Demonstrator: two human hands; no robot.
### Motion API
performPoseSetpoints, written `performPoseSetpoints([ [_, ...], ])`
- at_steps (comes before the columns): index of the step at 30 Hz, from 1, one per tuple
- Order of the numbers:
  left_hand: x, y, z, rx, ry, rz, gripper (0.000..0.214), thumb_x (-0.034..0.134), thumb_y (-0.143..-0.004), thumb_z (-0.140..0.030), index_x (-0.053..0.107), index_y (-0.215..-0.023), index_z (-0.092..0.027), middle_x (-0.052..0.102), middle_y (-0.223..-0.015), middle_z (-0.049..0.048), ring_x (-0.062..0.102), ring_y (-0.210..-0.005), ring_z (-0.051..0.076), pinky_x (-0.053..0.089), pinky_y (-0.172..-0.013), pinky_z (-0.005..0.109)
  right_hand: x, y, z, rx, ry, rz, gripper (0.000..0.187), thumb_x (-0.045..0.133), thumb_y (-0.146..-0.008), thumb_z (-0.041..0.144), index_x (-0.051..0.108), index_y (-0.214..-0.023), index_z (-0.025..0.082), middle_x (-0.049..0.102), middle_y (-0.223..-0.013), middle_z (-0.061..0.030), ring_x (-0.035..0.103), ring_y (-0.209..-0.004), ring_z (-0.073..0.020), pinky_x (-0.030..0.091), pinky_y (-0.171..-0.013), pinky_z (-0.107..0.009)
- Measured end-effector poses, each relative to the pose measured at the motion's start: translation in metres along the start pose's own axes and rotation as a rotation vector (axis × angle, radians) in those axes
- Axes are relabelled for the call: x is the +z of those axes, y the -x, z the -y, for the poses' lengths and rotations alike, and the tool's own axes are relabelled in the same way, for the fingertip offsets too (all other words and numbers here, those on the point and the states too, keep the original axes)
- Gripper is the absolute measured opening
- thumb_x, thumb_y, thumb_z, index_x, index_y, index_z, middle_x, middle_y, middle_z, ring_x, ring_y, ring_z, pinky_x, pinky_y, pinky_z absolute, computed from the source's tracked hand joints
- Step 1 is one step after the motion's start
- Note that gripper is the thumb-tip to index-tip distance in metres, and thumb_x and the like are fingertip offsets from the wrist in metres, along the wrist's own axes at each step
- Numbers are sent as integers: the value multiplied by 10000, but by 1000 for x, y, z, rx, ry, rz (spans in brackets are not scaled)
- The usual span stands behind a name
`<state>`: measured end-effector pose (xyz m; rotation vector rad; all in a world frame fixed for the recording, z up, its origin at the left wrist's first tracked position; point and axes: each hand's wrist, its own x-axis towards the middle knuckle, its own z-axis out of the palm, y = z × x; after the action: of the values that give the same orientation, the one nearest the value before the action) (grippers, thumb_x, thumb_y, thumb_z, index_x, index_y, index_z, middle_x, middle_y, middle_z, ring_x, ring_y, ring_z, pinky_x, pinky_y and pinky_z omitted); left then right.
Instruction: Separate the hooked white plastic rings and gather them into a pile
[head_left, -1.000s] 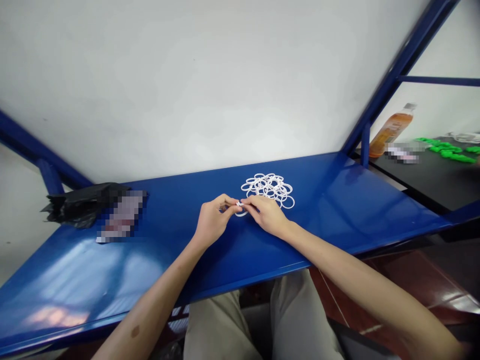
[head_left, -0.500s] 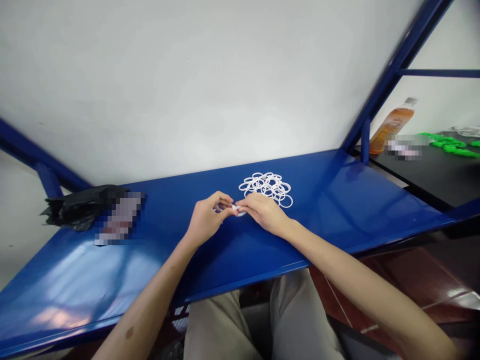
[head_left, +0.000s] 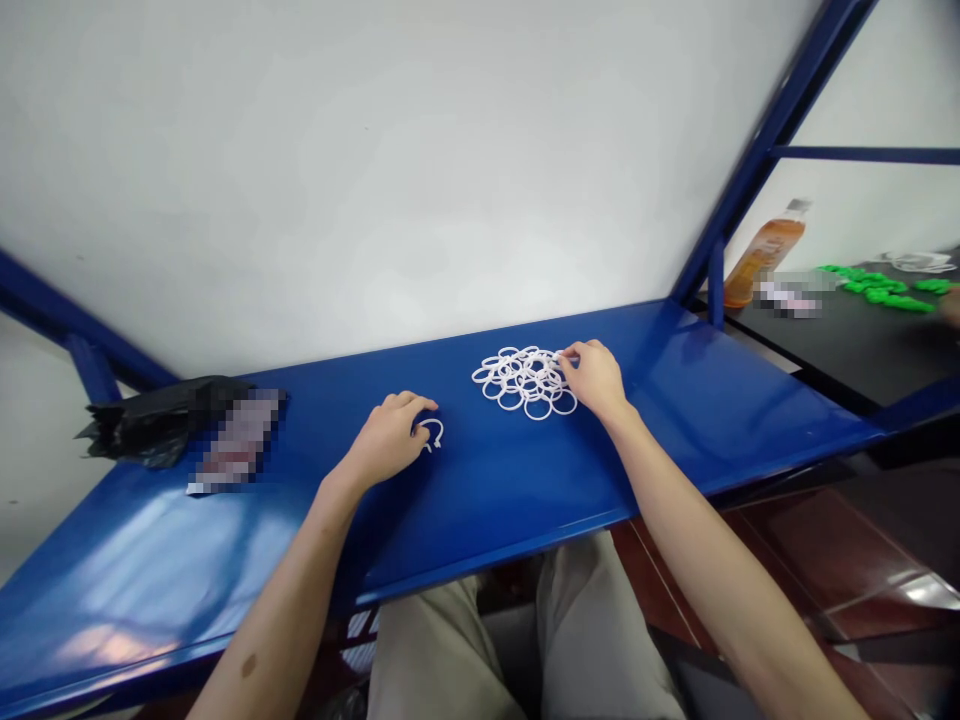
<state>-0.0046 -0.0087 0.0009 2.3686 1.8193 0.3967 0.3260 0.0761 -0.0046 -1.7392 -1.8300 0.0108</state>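
Note:
My left hand (head_left: 386, 440) is over the middle of the blue table (head_left: 465, 500), its index finger stretched out and its thumb against a white ring (head_left: 439, 432). That ring has a gap at its lower side, and the hand partly hides it. My right hand (head_left: 596, 375) reaches to the upper right edge of a flat pile of thin white rings (head_left: 536, 408). Thumb and forefinger are pinched together there on one white ring (head_left: 558, 356), mostly covered by the fingertips. Several rings in the pile overlap one another.
A black plastic bag (head_left: 161, 420) and a blurred-out packet (head_left: 240, 440) lie at the table's left. Blue frame posts (head_left: 716, 285) rise at both sides before a pale wall. On a dark table at right are an orange drink bottle (head_left: 766, 255), green pieces (head_left: 874, 288) and part of another person's hand.
My hands were together over a white ring in front of the pile. Now they are apart: the left has moved left with the ring, the right has gone to the pile's far right edge.

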Motion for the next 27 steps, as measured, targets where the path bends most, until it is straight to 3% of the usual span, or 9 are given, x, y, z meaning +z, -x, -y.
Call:
performPoseSetpoints([
  [10,0,0,-8,96,29,33,385,472,-893,-223,712,-1168,-345,629,-1218,53,556,-1067,255,446,-946,436,-7,5,11,42,96,119,248,522,-929,285,744,-930,173,709,-992,-117,674,-892,-238,483,-791,-319],
  [18,1,-3,-8,142,99,8,214,513,-930,-277,724,-960,-281,680,-1089,43,589,-1009,226,459,-924,381,-8,6,12,81,112,86,255,516,-932,296,745,-965,188,701,-1040,-113,672,-898,-236,490,-776,-320],
  [27,-1,-4,-17,4,105,-38,134,558,-926,-340,631,-864,-247,704,-895,11,631,-842,195,439,-706,308,-10,7,14,96,134,98,250,506,-935,285,734,-985,195,685,-1054,-122,671,-932,-253,489,-789,-338],
])
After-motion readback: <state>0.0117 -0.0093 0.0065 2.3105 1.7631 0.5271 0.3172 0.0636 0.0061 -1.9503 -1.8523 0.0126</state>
